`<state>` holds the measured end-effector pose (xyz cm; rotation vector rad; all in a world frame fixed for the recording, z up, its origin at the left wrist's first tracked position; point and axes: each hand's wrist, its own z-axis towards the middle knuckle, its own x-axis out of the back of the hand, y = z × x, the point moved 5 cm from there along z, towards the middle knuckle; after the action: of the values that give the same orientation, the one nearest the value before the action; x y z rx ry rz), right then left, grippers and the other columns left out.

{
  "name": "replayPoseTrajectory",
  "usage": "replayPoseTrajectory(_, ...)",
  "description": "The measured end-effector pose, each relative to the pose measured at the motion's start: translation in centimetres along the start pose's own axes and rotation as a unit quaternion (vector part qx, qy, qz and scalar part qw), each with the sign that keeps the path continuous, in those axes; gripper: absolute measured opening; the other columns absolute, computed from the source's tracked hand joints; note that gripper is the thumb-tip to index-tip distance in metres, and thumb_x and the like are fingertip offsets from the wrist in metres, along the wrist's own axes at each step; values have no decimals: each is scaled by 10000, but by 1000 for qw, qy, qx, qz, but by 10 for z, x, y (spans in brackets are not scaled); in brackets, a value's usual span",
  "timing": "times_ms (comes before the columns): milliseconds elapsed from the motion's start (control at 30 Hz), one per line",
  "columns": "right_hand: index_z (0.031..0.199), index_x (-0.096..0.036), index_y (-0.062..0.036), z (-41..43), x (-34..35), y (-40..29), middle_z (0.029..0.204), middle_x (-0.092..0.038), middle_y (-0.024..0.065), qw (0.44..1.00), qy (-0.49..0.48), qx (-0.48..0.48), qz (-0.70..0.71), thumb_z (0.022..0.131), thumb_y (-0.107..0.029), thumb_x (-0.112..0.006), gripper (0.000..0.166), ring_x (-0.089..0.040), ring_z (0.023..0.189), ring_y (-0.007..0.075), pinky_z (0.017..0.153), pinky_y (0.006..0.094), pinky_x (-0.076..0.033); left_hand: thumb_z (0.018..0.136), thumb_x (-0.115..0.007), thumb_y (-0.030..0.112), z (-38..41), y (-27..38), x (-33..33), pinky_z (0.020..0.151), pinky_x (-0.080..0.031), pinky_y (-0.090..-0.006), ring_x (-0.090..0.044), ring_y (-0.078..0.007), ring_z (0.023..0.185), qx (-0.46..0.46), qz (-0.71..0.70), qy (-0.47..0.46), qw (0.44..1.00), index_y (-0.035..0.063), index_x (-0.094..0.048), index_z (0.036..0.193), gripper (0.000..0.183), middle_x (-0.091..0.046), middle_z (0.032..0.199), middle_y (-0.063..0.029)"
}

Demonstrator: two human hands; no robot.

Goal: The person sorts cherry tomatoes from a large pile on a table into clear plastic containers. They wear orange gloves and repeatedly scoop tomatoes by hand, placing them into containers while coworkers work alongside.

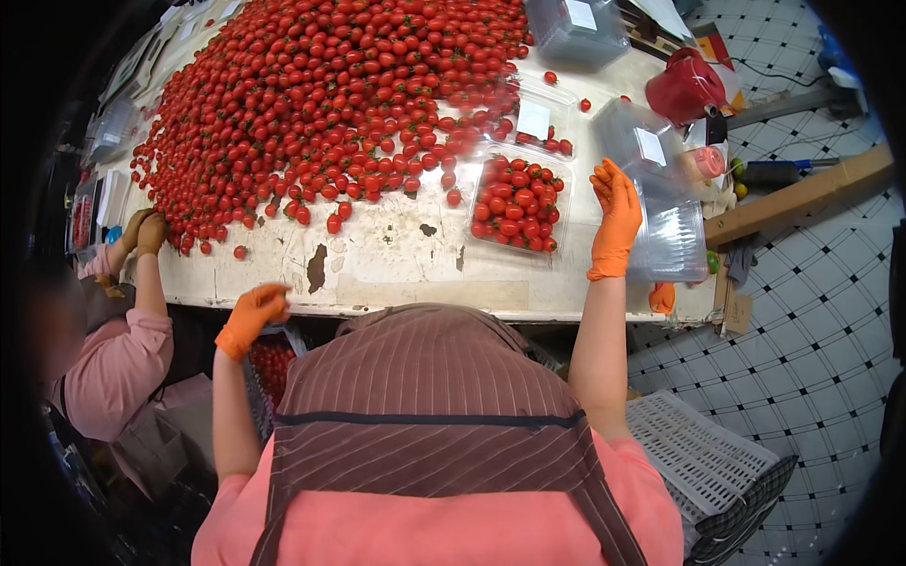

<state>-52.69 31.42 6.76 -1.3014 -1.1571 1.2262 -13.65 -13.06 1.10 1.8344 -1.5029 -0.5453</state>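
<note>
My left hand (253, 318), in an orange glove, hangs at the table's front edge. It is above a crate of cherry tomatoes (272, 364). Its fingers are curled and blurred, so I cannot tell whether something small is between them. My right hand (614, 216), also gloved in orange, is raised beside the clear plastic containers (669, 233), fingers extended and slightly cupped, with nothing visible in it. To its left sits an open clear punnet (564, 228) filled with cherry tomatoes (520, 201). Behind that punnet lies a clear lid or tray (566, 106) bearing a white label, with a few tomatoes.
A big heap of cherry tomatoes (340, 92) covers the back of the worn white table (396, 262). A co-worker's gloved hands (147, 232) touch its left edge. More clear containers (577, 35) and a red kettle (683, 85) stand right. A white plastic crate (697, 446) is on the floor.
</note>
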Motion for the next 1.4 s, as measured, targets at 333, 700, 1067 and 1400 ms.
replayPoseTrajectory(333,1235,-631,11,0,-8,22,1114,-666,115,997,-55,-9,-47,1021,-265,-517,367,-638,996,175,937,299,-496,845,-655,205,-29,-83,62,725,-512,-361,-672,-260,779,68,423,129,894,-25,-688,885,236,-698,836,-175)
replayPoseTrajectory(700,1289,-604,-89,-81,-169,23,1025,-677,129,858,-360,195,-311,876,-154,-679,425,-660,935,240,782,360,-525,822,-740,163,101,52,-73,909,-487,-336,-592,-266,1015,-211,301,198,909,70,-434,1418,677,-524,1289,-116)
replayPoseTrajectory(1067,1492,-332,-96,-98,-256,112,1247,-487,235,762,-402,110,-495,728,10,-688,849,-569,1083,425,876,445,-517,737,-724,47,153,116,-119,876,-520,-424,-566,-390,1124,-202,358,176,894,105,-332,1483,844,-458,1309,-203)
replayPoseTrajectory(1400,1411,-494,-64,-102,-257,142,1328,-487,188,893,-427,-115,-84,724,81,-538,703,-488,1238,324,1050,359,-419,775,-535,-35,153,95,-111,880,-514,-357,-605,-181,966,-149,-276,-60,948,115,-398,1476,730,-557,1143,-62)
